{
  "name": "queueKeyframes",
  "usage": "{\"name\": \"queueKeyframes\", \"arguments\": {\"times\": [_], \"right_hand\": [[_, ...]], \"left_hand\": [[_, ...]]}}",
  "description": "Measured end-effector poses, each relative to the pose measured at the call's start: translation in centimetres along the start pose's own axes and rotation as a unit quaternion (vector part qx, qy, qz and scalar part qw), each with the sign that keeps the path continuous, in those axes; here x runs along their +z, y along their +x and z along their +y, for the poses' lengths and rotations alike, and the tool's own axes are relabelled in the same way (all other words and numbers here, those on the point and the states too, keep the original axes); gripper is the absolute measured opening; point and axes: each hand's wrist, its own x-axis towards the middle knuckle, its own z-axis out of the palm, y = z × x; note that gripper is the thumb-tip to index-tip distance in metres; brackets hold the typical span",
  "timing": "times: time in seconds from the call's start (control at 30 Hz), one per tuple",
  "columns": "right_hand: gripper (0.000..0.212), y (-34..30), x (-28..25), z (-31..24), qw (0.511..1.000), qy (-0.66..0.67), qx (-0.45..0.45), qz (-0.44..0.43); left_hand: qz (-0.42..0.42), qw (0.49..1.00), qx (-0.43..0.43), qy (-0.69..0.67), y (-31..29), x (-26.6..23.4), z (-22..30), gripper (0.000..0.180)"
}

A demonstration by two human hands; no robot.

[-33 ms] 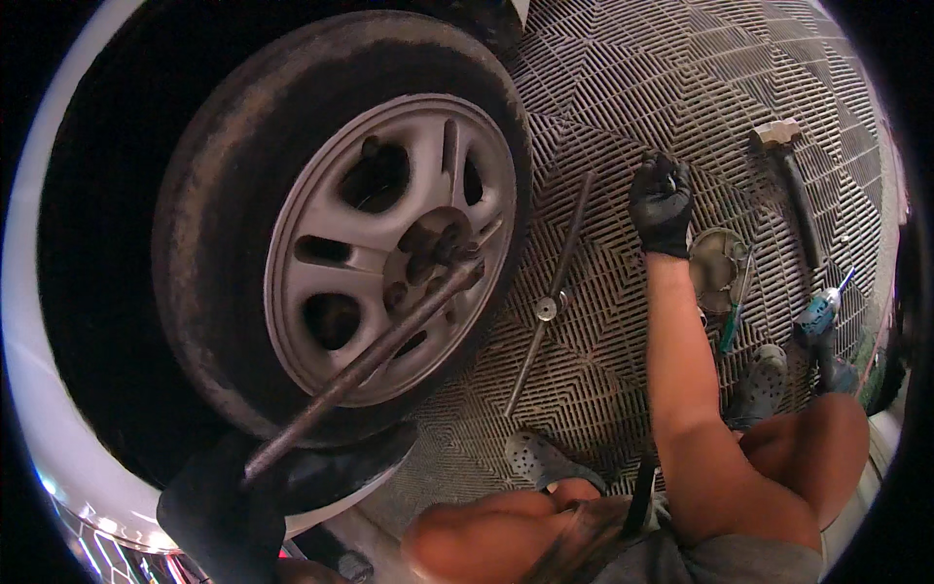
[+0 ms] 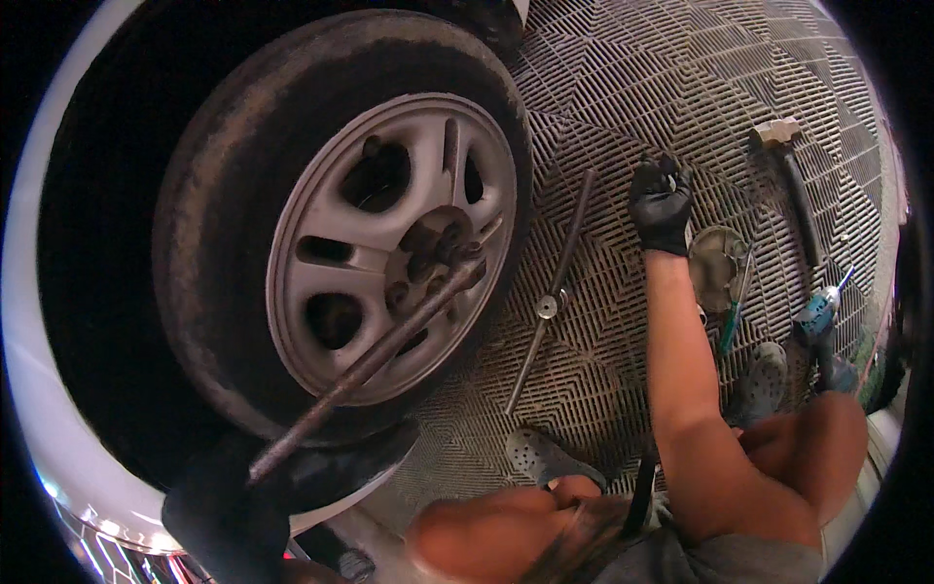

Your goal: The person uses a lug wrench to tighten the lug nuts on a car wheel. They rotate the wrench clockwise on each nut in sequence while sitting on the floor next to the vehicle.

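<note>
In the lower left, my left hand [image 2: 229, 511], in a black glove and deep in shadow, is closed round the lower end of a long rusty lug wrench [image 2: 360, 375]. The wrench slants up across the wheel [image 2: 375, 258], its far end at the lug nuts in the hub. Over the floor on the right, my right hand [image 2: 662, 206], also black-gloved, has its fingers curled in. A small pale spot shows among those fingers; what it is I cannot make out. Left of this hand, a metal bar with a round ratchet-like head [image 2: 548, 307] lies on the floor.
To the right lie a round hub cap [image 2: 715, 268], a green-handled screwdriver [image 2: 732, 329], a hammer [image 2: 798, 200] and a blue power tool [image 2: 820, 310]. A light car fender [image 2: 39, 321] arches round the tyre. The floor [image 2: 603, 88] is ribbed grating.
My left hand and the wrench's lower end have shifted very slightly to the right. My right hand stays in place.
</note>
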Motion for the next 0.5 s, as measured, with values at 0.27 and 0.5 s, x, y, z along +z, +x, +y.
{"name": "queueKeyframes", "arguments": {"times": [0.27, 0.5], "right_hand": [[0.035, -19.3, 9.7, 20.1, 0.893, -0.384, 0.08, 0.219], [0.035, -27.7, 26.8, 32.0, 0.745, -0.616, 0.181, 0.183]], "left_hand": [[-0.237, 0.967, 0.082, -0.035, 0.9, -2.8, -1.3, 0.034], [-0.265, 0.895, 0.239, -0.268, 0.8, 0.4, -3.2, 0.028]]}}
